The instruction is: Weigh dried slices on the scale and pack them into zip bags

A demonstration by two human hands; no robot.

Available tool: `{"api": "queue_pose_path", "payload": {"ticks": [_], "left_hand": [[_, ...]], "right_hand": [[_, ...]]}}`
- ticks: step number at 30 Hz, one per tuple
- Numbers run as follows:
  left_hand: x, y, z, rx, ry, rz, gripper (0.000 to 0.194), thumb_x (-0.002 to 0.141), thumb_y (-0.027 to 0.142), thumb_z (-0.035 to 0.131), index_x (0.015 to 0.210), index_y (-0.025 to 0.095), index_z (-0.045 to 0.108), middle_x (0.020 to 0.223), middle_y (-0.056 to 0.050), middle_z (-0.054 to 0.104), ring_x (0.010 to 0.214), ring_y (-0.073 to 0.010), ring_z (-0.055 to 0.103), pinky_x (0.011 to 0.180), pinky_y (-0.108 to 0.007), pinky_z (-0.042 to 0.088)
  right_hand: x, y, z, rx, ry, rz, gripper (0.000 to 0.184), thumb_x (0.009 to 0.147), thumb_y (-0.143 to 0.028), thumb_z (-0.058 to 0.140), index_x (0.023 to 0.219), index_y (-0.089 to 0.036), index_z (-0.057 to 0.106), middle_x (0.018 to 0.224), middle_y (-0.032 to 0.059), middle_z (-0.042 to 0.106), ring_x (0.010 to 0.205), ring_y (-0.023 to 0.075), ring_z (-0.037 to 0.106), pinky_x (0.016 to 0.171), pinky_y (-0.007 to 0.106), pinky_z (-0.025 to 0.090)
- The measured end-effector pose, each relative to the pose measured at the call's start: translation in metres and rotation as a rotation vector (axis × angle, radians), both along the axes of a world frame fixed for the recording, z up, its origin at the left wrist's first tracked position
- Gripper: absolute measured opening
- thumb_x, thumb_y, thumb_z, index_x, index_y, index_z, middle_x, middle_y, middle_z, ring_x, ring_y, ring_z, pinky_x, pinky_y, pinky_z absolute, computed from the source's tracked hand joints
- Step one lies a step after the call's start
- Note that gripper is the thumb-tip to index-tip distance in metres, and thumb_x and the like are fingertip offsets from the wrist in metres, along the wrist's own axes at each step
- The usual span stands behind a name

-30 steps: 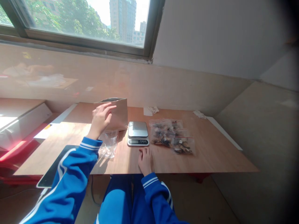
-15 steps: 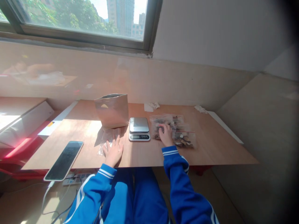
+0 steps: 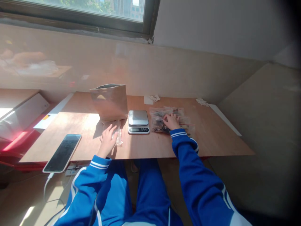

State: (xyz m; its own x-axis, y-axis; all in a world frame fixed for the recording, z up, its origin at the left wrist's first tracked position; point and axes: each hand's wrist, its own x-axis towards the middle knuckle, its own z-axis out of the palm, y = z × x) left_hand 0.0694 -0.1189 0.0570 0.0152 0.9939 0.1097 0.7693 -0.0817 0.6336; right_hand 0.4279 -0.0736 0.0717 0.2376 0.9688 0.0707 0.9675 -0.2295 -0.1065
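Observation:
My left hand point(image 3: 108, 138) is open, fingers apart, over some thin clear zip bags point(image 3: 119, 135) on the table. Part of these bags is hidden under the hand. My right hand point(image 3: 172, 121) rests with bent, parted fingers on a group of zip bags point(image 3: 156, 120) holding dark and brown dried pieces. My right hand and sleeve cover some of that group. Between the hands stands a kitchen scale point(image 3: 138, 118) with nothing on its metal plate. Behind my left hand a brown paper bag point(image 3: 109, 103) stands upright with its top open.
A phone point(image 3: 63, 153) with a white cable lies at the table's front left, partly past the edge. Crumpled white tissue point(image 3: 154, 98) lies at the back, and another white scrap point(image 3: 201, 102) at the back right. The wall and window point(image 3: 94, 12) are behind the table point(image 3: 138, 146).
My left hand has shifted left and loosened from the clear bags, showing more of them at its right. My right hand has moved right over the filled bags. The view has tilted down.

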Motion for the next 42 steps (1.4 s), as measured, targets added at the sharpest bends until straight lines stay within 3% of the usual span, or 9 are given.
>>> {"api": "queue_pose_path", "payload": {"ticks": [2, 5, 10, 14, 18, 23, 33, 42], "left_hand": [[-0.004, -0.007, 0.002, 0.041, -0.122, -0.095, 0.040, 0.091, 0.038, 0.037, 0.118, 0.022, 0.060, 0.136, -0.011, 0.051, 0.126, -0.0265, 0.045, 0.106, -0.048, 0.035], [0.001, -0.021, 0.011, 0.029, -0.294, -0.191, 0.036, 0.091, 0.038, 0.038, 0.110, 0.020, 0.063, 0.119, -0.009, 0.061, 0.113, -0.0221, 0.055, 0.094, -0.039, 0.046], [0.042, -0.034, 0.044, 0.011, -0.533, -0.252, 0.029, 0.090, 0.040, 0.045, 0.100, 0.020, 0.063, 0.101, -0.006, 0.065, 0.096, -0.0192, 0.061, 0.081, -0.032, 0.048], [0.078, -0.029, 0.067, -0.070, -0.783, -0.358, 0.032, 0.089, 0.046, 0.045, 0.094, 0.018, 0.059, 0.083, -0.004, 0.063, 0.074, -0.0148, 0.061, 0.067, -0.027, 0.048], [0.085, -0.022, 0.072, -0.105, -0.936, -0.215, 0.038, 0.089, 0.053, 0.041, 0.086, 0.018, 0.052, 0.070, -0.001, 0.058, 0.064, -0.0145, 0.058, 0.060, -0.027, 0.047], [0.071, -0.022, 0.068, -0.023, -0.846, -0.144, 0.033, 0.090, 0.050, 0.042, 0.082, 0.019, 0.051, 0.070, 0.000, 0.056, 0.065, -0.0129, 0.056, 0.060, -0.024, 0.046], [0.065, -0.020, 0.078, 0.076, -0.434, -0.246, 0.036, 0.092, 0.047, 0.038, 0.071, 0.020, 0.051, 0.061, 0.002, 0.052, 0.061, -0.0125, 0.050, 0.063, -0.023, 0.038], [0.070, -0.003, 0.081, 0.115, -0.224, -0.154, 0.039, 0.089, 0.049, 0.038, 0.065, 0.020, 0.046, 0.059, 0.003, 0.049, 0.057, -0.0111, 0.043, 0.055, -0.021, 0.029]], "right_hand": [[0.005, -0.007, 0.011, 0.028, 0.005, 0.040, 0.015, 0.087, -0.027, 0.053, 0.090, -0.018, 0.064, 0.106, 0.0130, 0.062, 0.108, 0.0299, 0.050, 0.093, 0.046, 0.034], [0.004, -0.023, 0.038, 0.113, 0.180, 0.098, 0.011, 0.085, -0.028, 0.054, 0.087, -0.019, 0.061, 0.089, 0.0081, 0.066, 0.087, 0.0226, 0.059, 0.077, 0.034, 0.041], [-0.049, -0.047, 0.083, 0.289, 0.484, 0.227, 0.013, 0.084, -0.033, 0.056, 0.086, -0.021, 0.059, 0.077, 0.0017, 0.066, 0.067, 0.0156, 0.057, 0.063, 0.026, 0.040], [-0.112, -0.055, 0.090, 0.307, 0.736, 0.360, 0.016, 0.083, -0.037, 0.057, 0.085, -0.021, 0.058, 0.070, -0.0016, 0.062, 0.060, 0.0130, 0.055, 0.060, 0.024, 0.040], [-0.148, -0.061, 0.081, 0.224, 1.032, 0.521, 0.025, 0.086, -0.045, 0.053, 0.090, -0.021, 0.058, 0.071, -0.0026, 0.059, 0.056, 0.0100, 0.051, 0.054, 0.022, 0.040], [-0.156, -0.067, 0.074, 0.142, 1.192, 0.646, 0.028, 0.089, -0.046, 0.049, 0.091, -0.019, 0.057, 0.079, -0.0008, 0.060, 0.057, 0.0090, 0.052, 0.052, 0.021, 0.041], [-0.151, -0.066, 0.078, 0.262, 0.774, 0.529, 0.014, 0.083, -0.032, 0.053, 0.075, -0.021, 0.052, 0.064, -0.0051, 0.055, 0.055, 0.0100, 0.047, 0.055, 0.021, 0.031], [-0.143, -0.046, 0.072, 0.236, 0.865, 0.528, 0.017, 0.084, -0.036, 0.049, 0.078, -0.022, 0.057, 0.061, -0.0055, 0.052, 0.054, 0.0099, 0.046, 0.053, 0.020, 0.032]]}}
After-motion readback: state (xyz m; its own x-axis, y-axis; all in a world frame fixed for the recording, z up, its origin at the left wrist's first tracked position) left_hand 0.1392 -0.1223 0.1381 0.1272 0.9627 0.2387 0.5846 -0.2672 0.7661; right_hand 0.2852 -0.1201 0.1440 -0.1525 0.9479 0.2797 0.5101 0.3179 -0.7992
